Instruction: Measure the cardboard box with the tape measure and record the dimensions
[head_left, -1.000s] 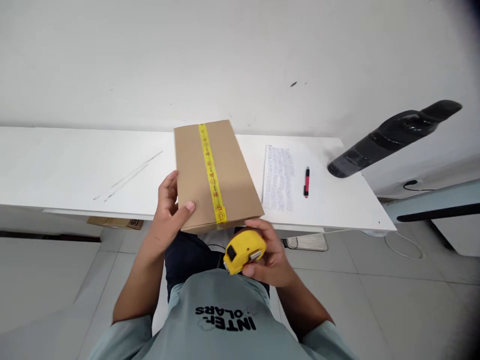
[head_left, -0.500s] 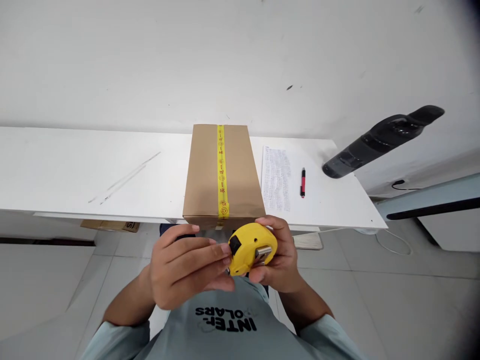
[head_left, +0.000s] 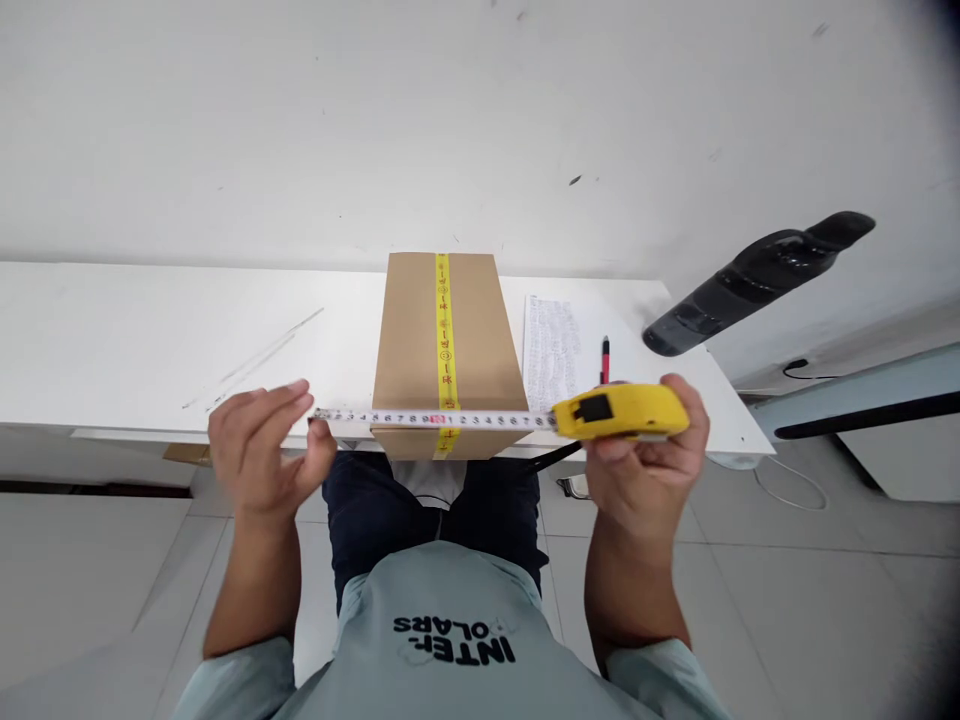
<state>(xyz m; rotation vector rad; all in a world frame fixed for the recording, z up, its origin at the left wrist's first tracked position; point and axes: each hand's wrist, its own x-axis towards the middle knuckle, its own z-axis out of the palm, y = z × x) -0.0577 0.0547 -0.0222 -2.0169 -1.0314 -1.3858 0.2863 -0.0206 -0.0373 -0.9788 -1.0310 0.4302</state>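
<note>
A yellow tape measure is gripped in my right hand, with its black button facing up. Its white blade is drawn out to the left, nearly level, across the near edge of a brown cardboard box. My left hand holds the blade's end hook between thumb and fingers, left of the box. Yellow printed tape runs down the middle of the box top. Whether the blade touches the box, I cannot tell.
The box stands on a narrow white table against a wall. A handwritten sheet and a red and black pen lie right of it. A dark bottle-like object stands near the right end.
My hands, close together before, have moved apart. The blade has been pulled out of the tape measure, which has moved right and turned. My left hand has moved left with the hook end.
</note>
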